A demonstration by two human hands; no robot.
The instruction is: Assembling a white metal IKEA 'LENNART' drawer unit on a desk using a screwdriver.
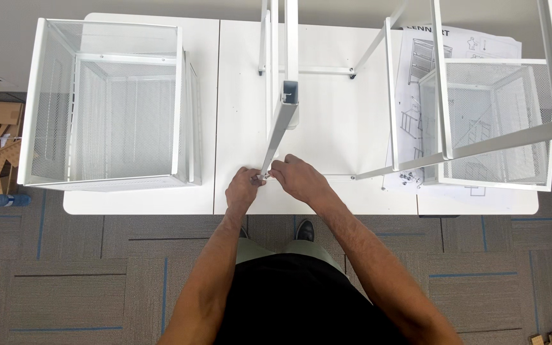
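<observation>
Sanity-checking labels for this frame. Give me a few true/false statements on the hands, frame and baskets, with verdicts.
1. Both hands meet at the lower end of the white metal post. True: the left hand and right hand pinch there.
2. The left mesh basket sits on the floor. False: it stands on the white table.
3. An instruction sheet lies under the right mesh basket. True.
4. The small screws lie beside the left basket. False: they lie near the right basket.
5. The floor is bare wood. False: it is carpet tiles.
</observation>
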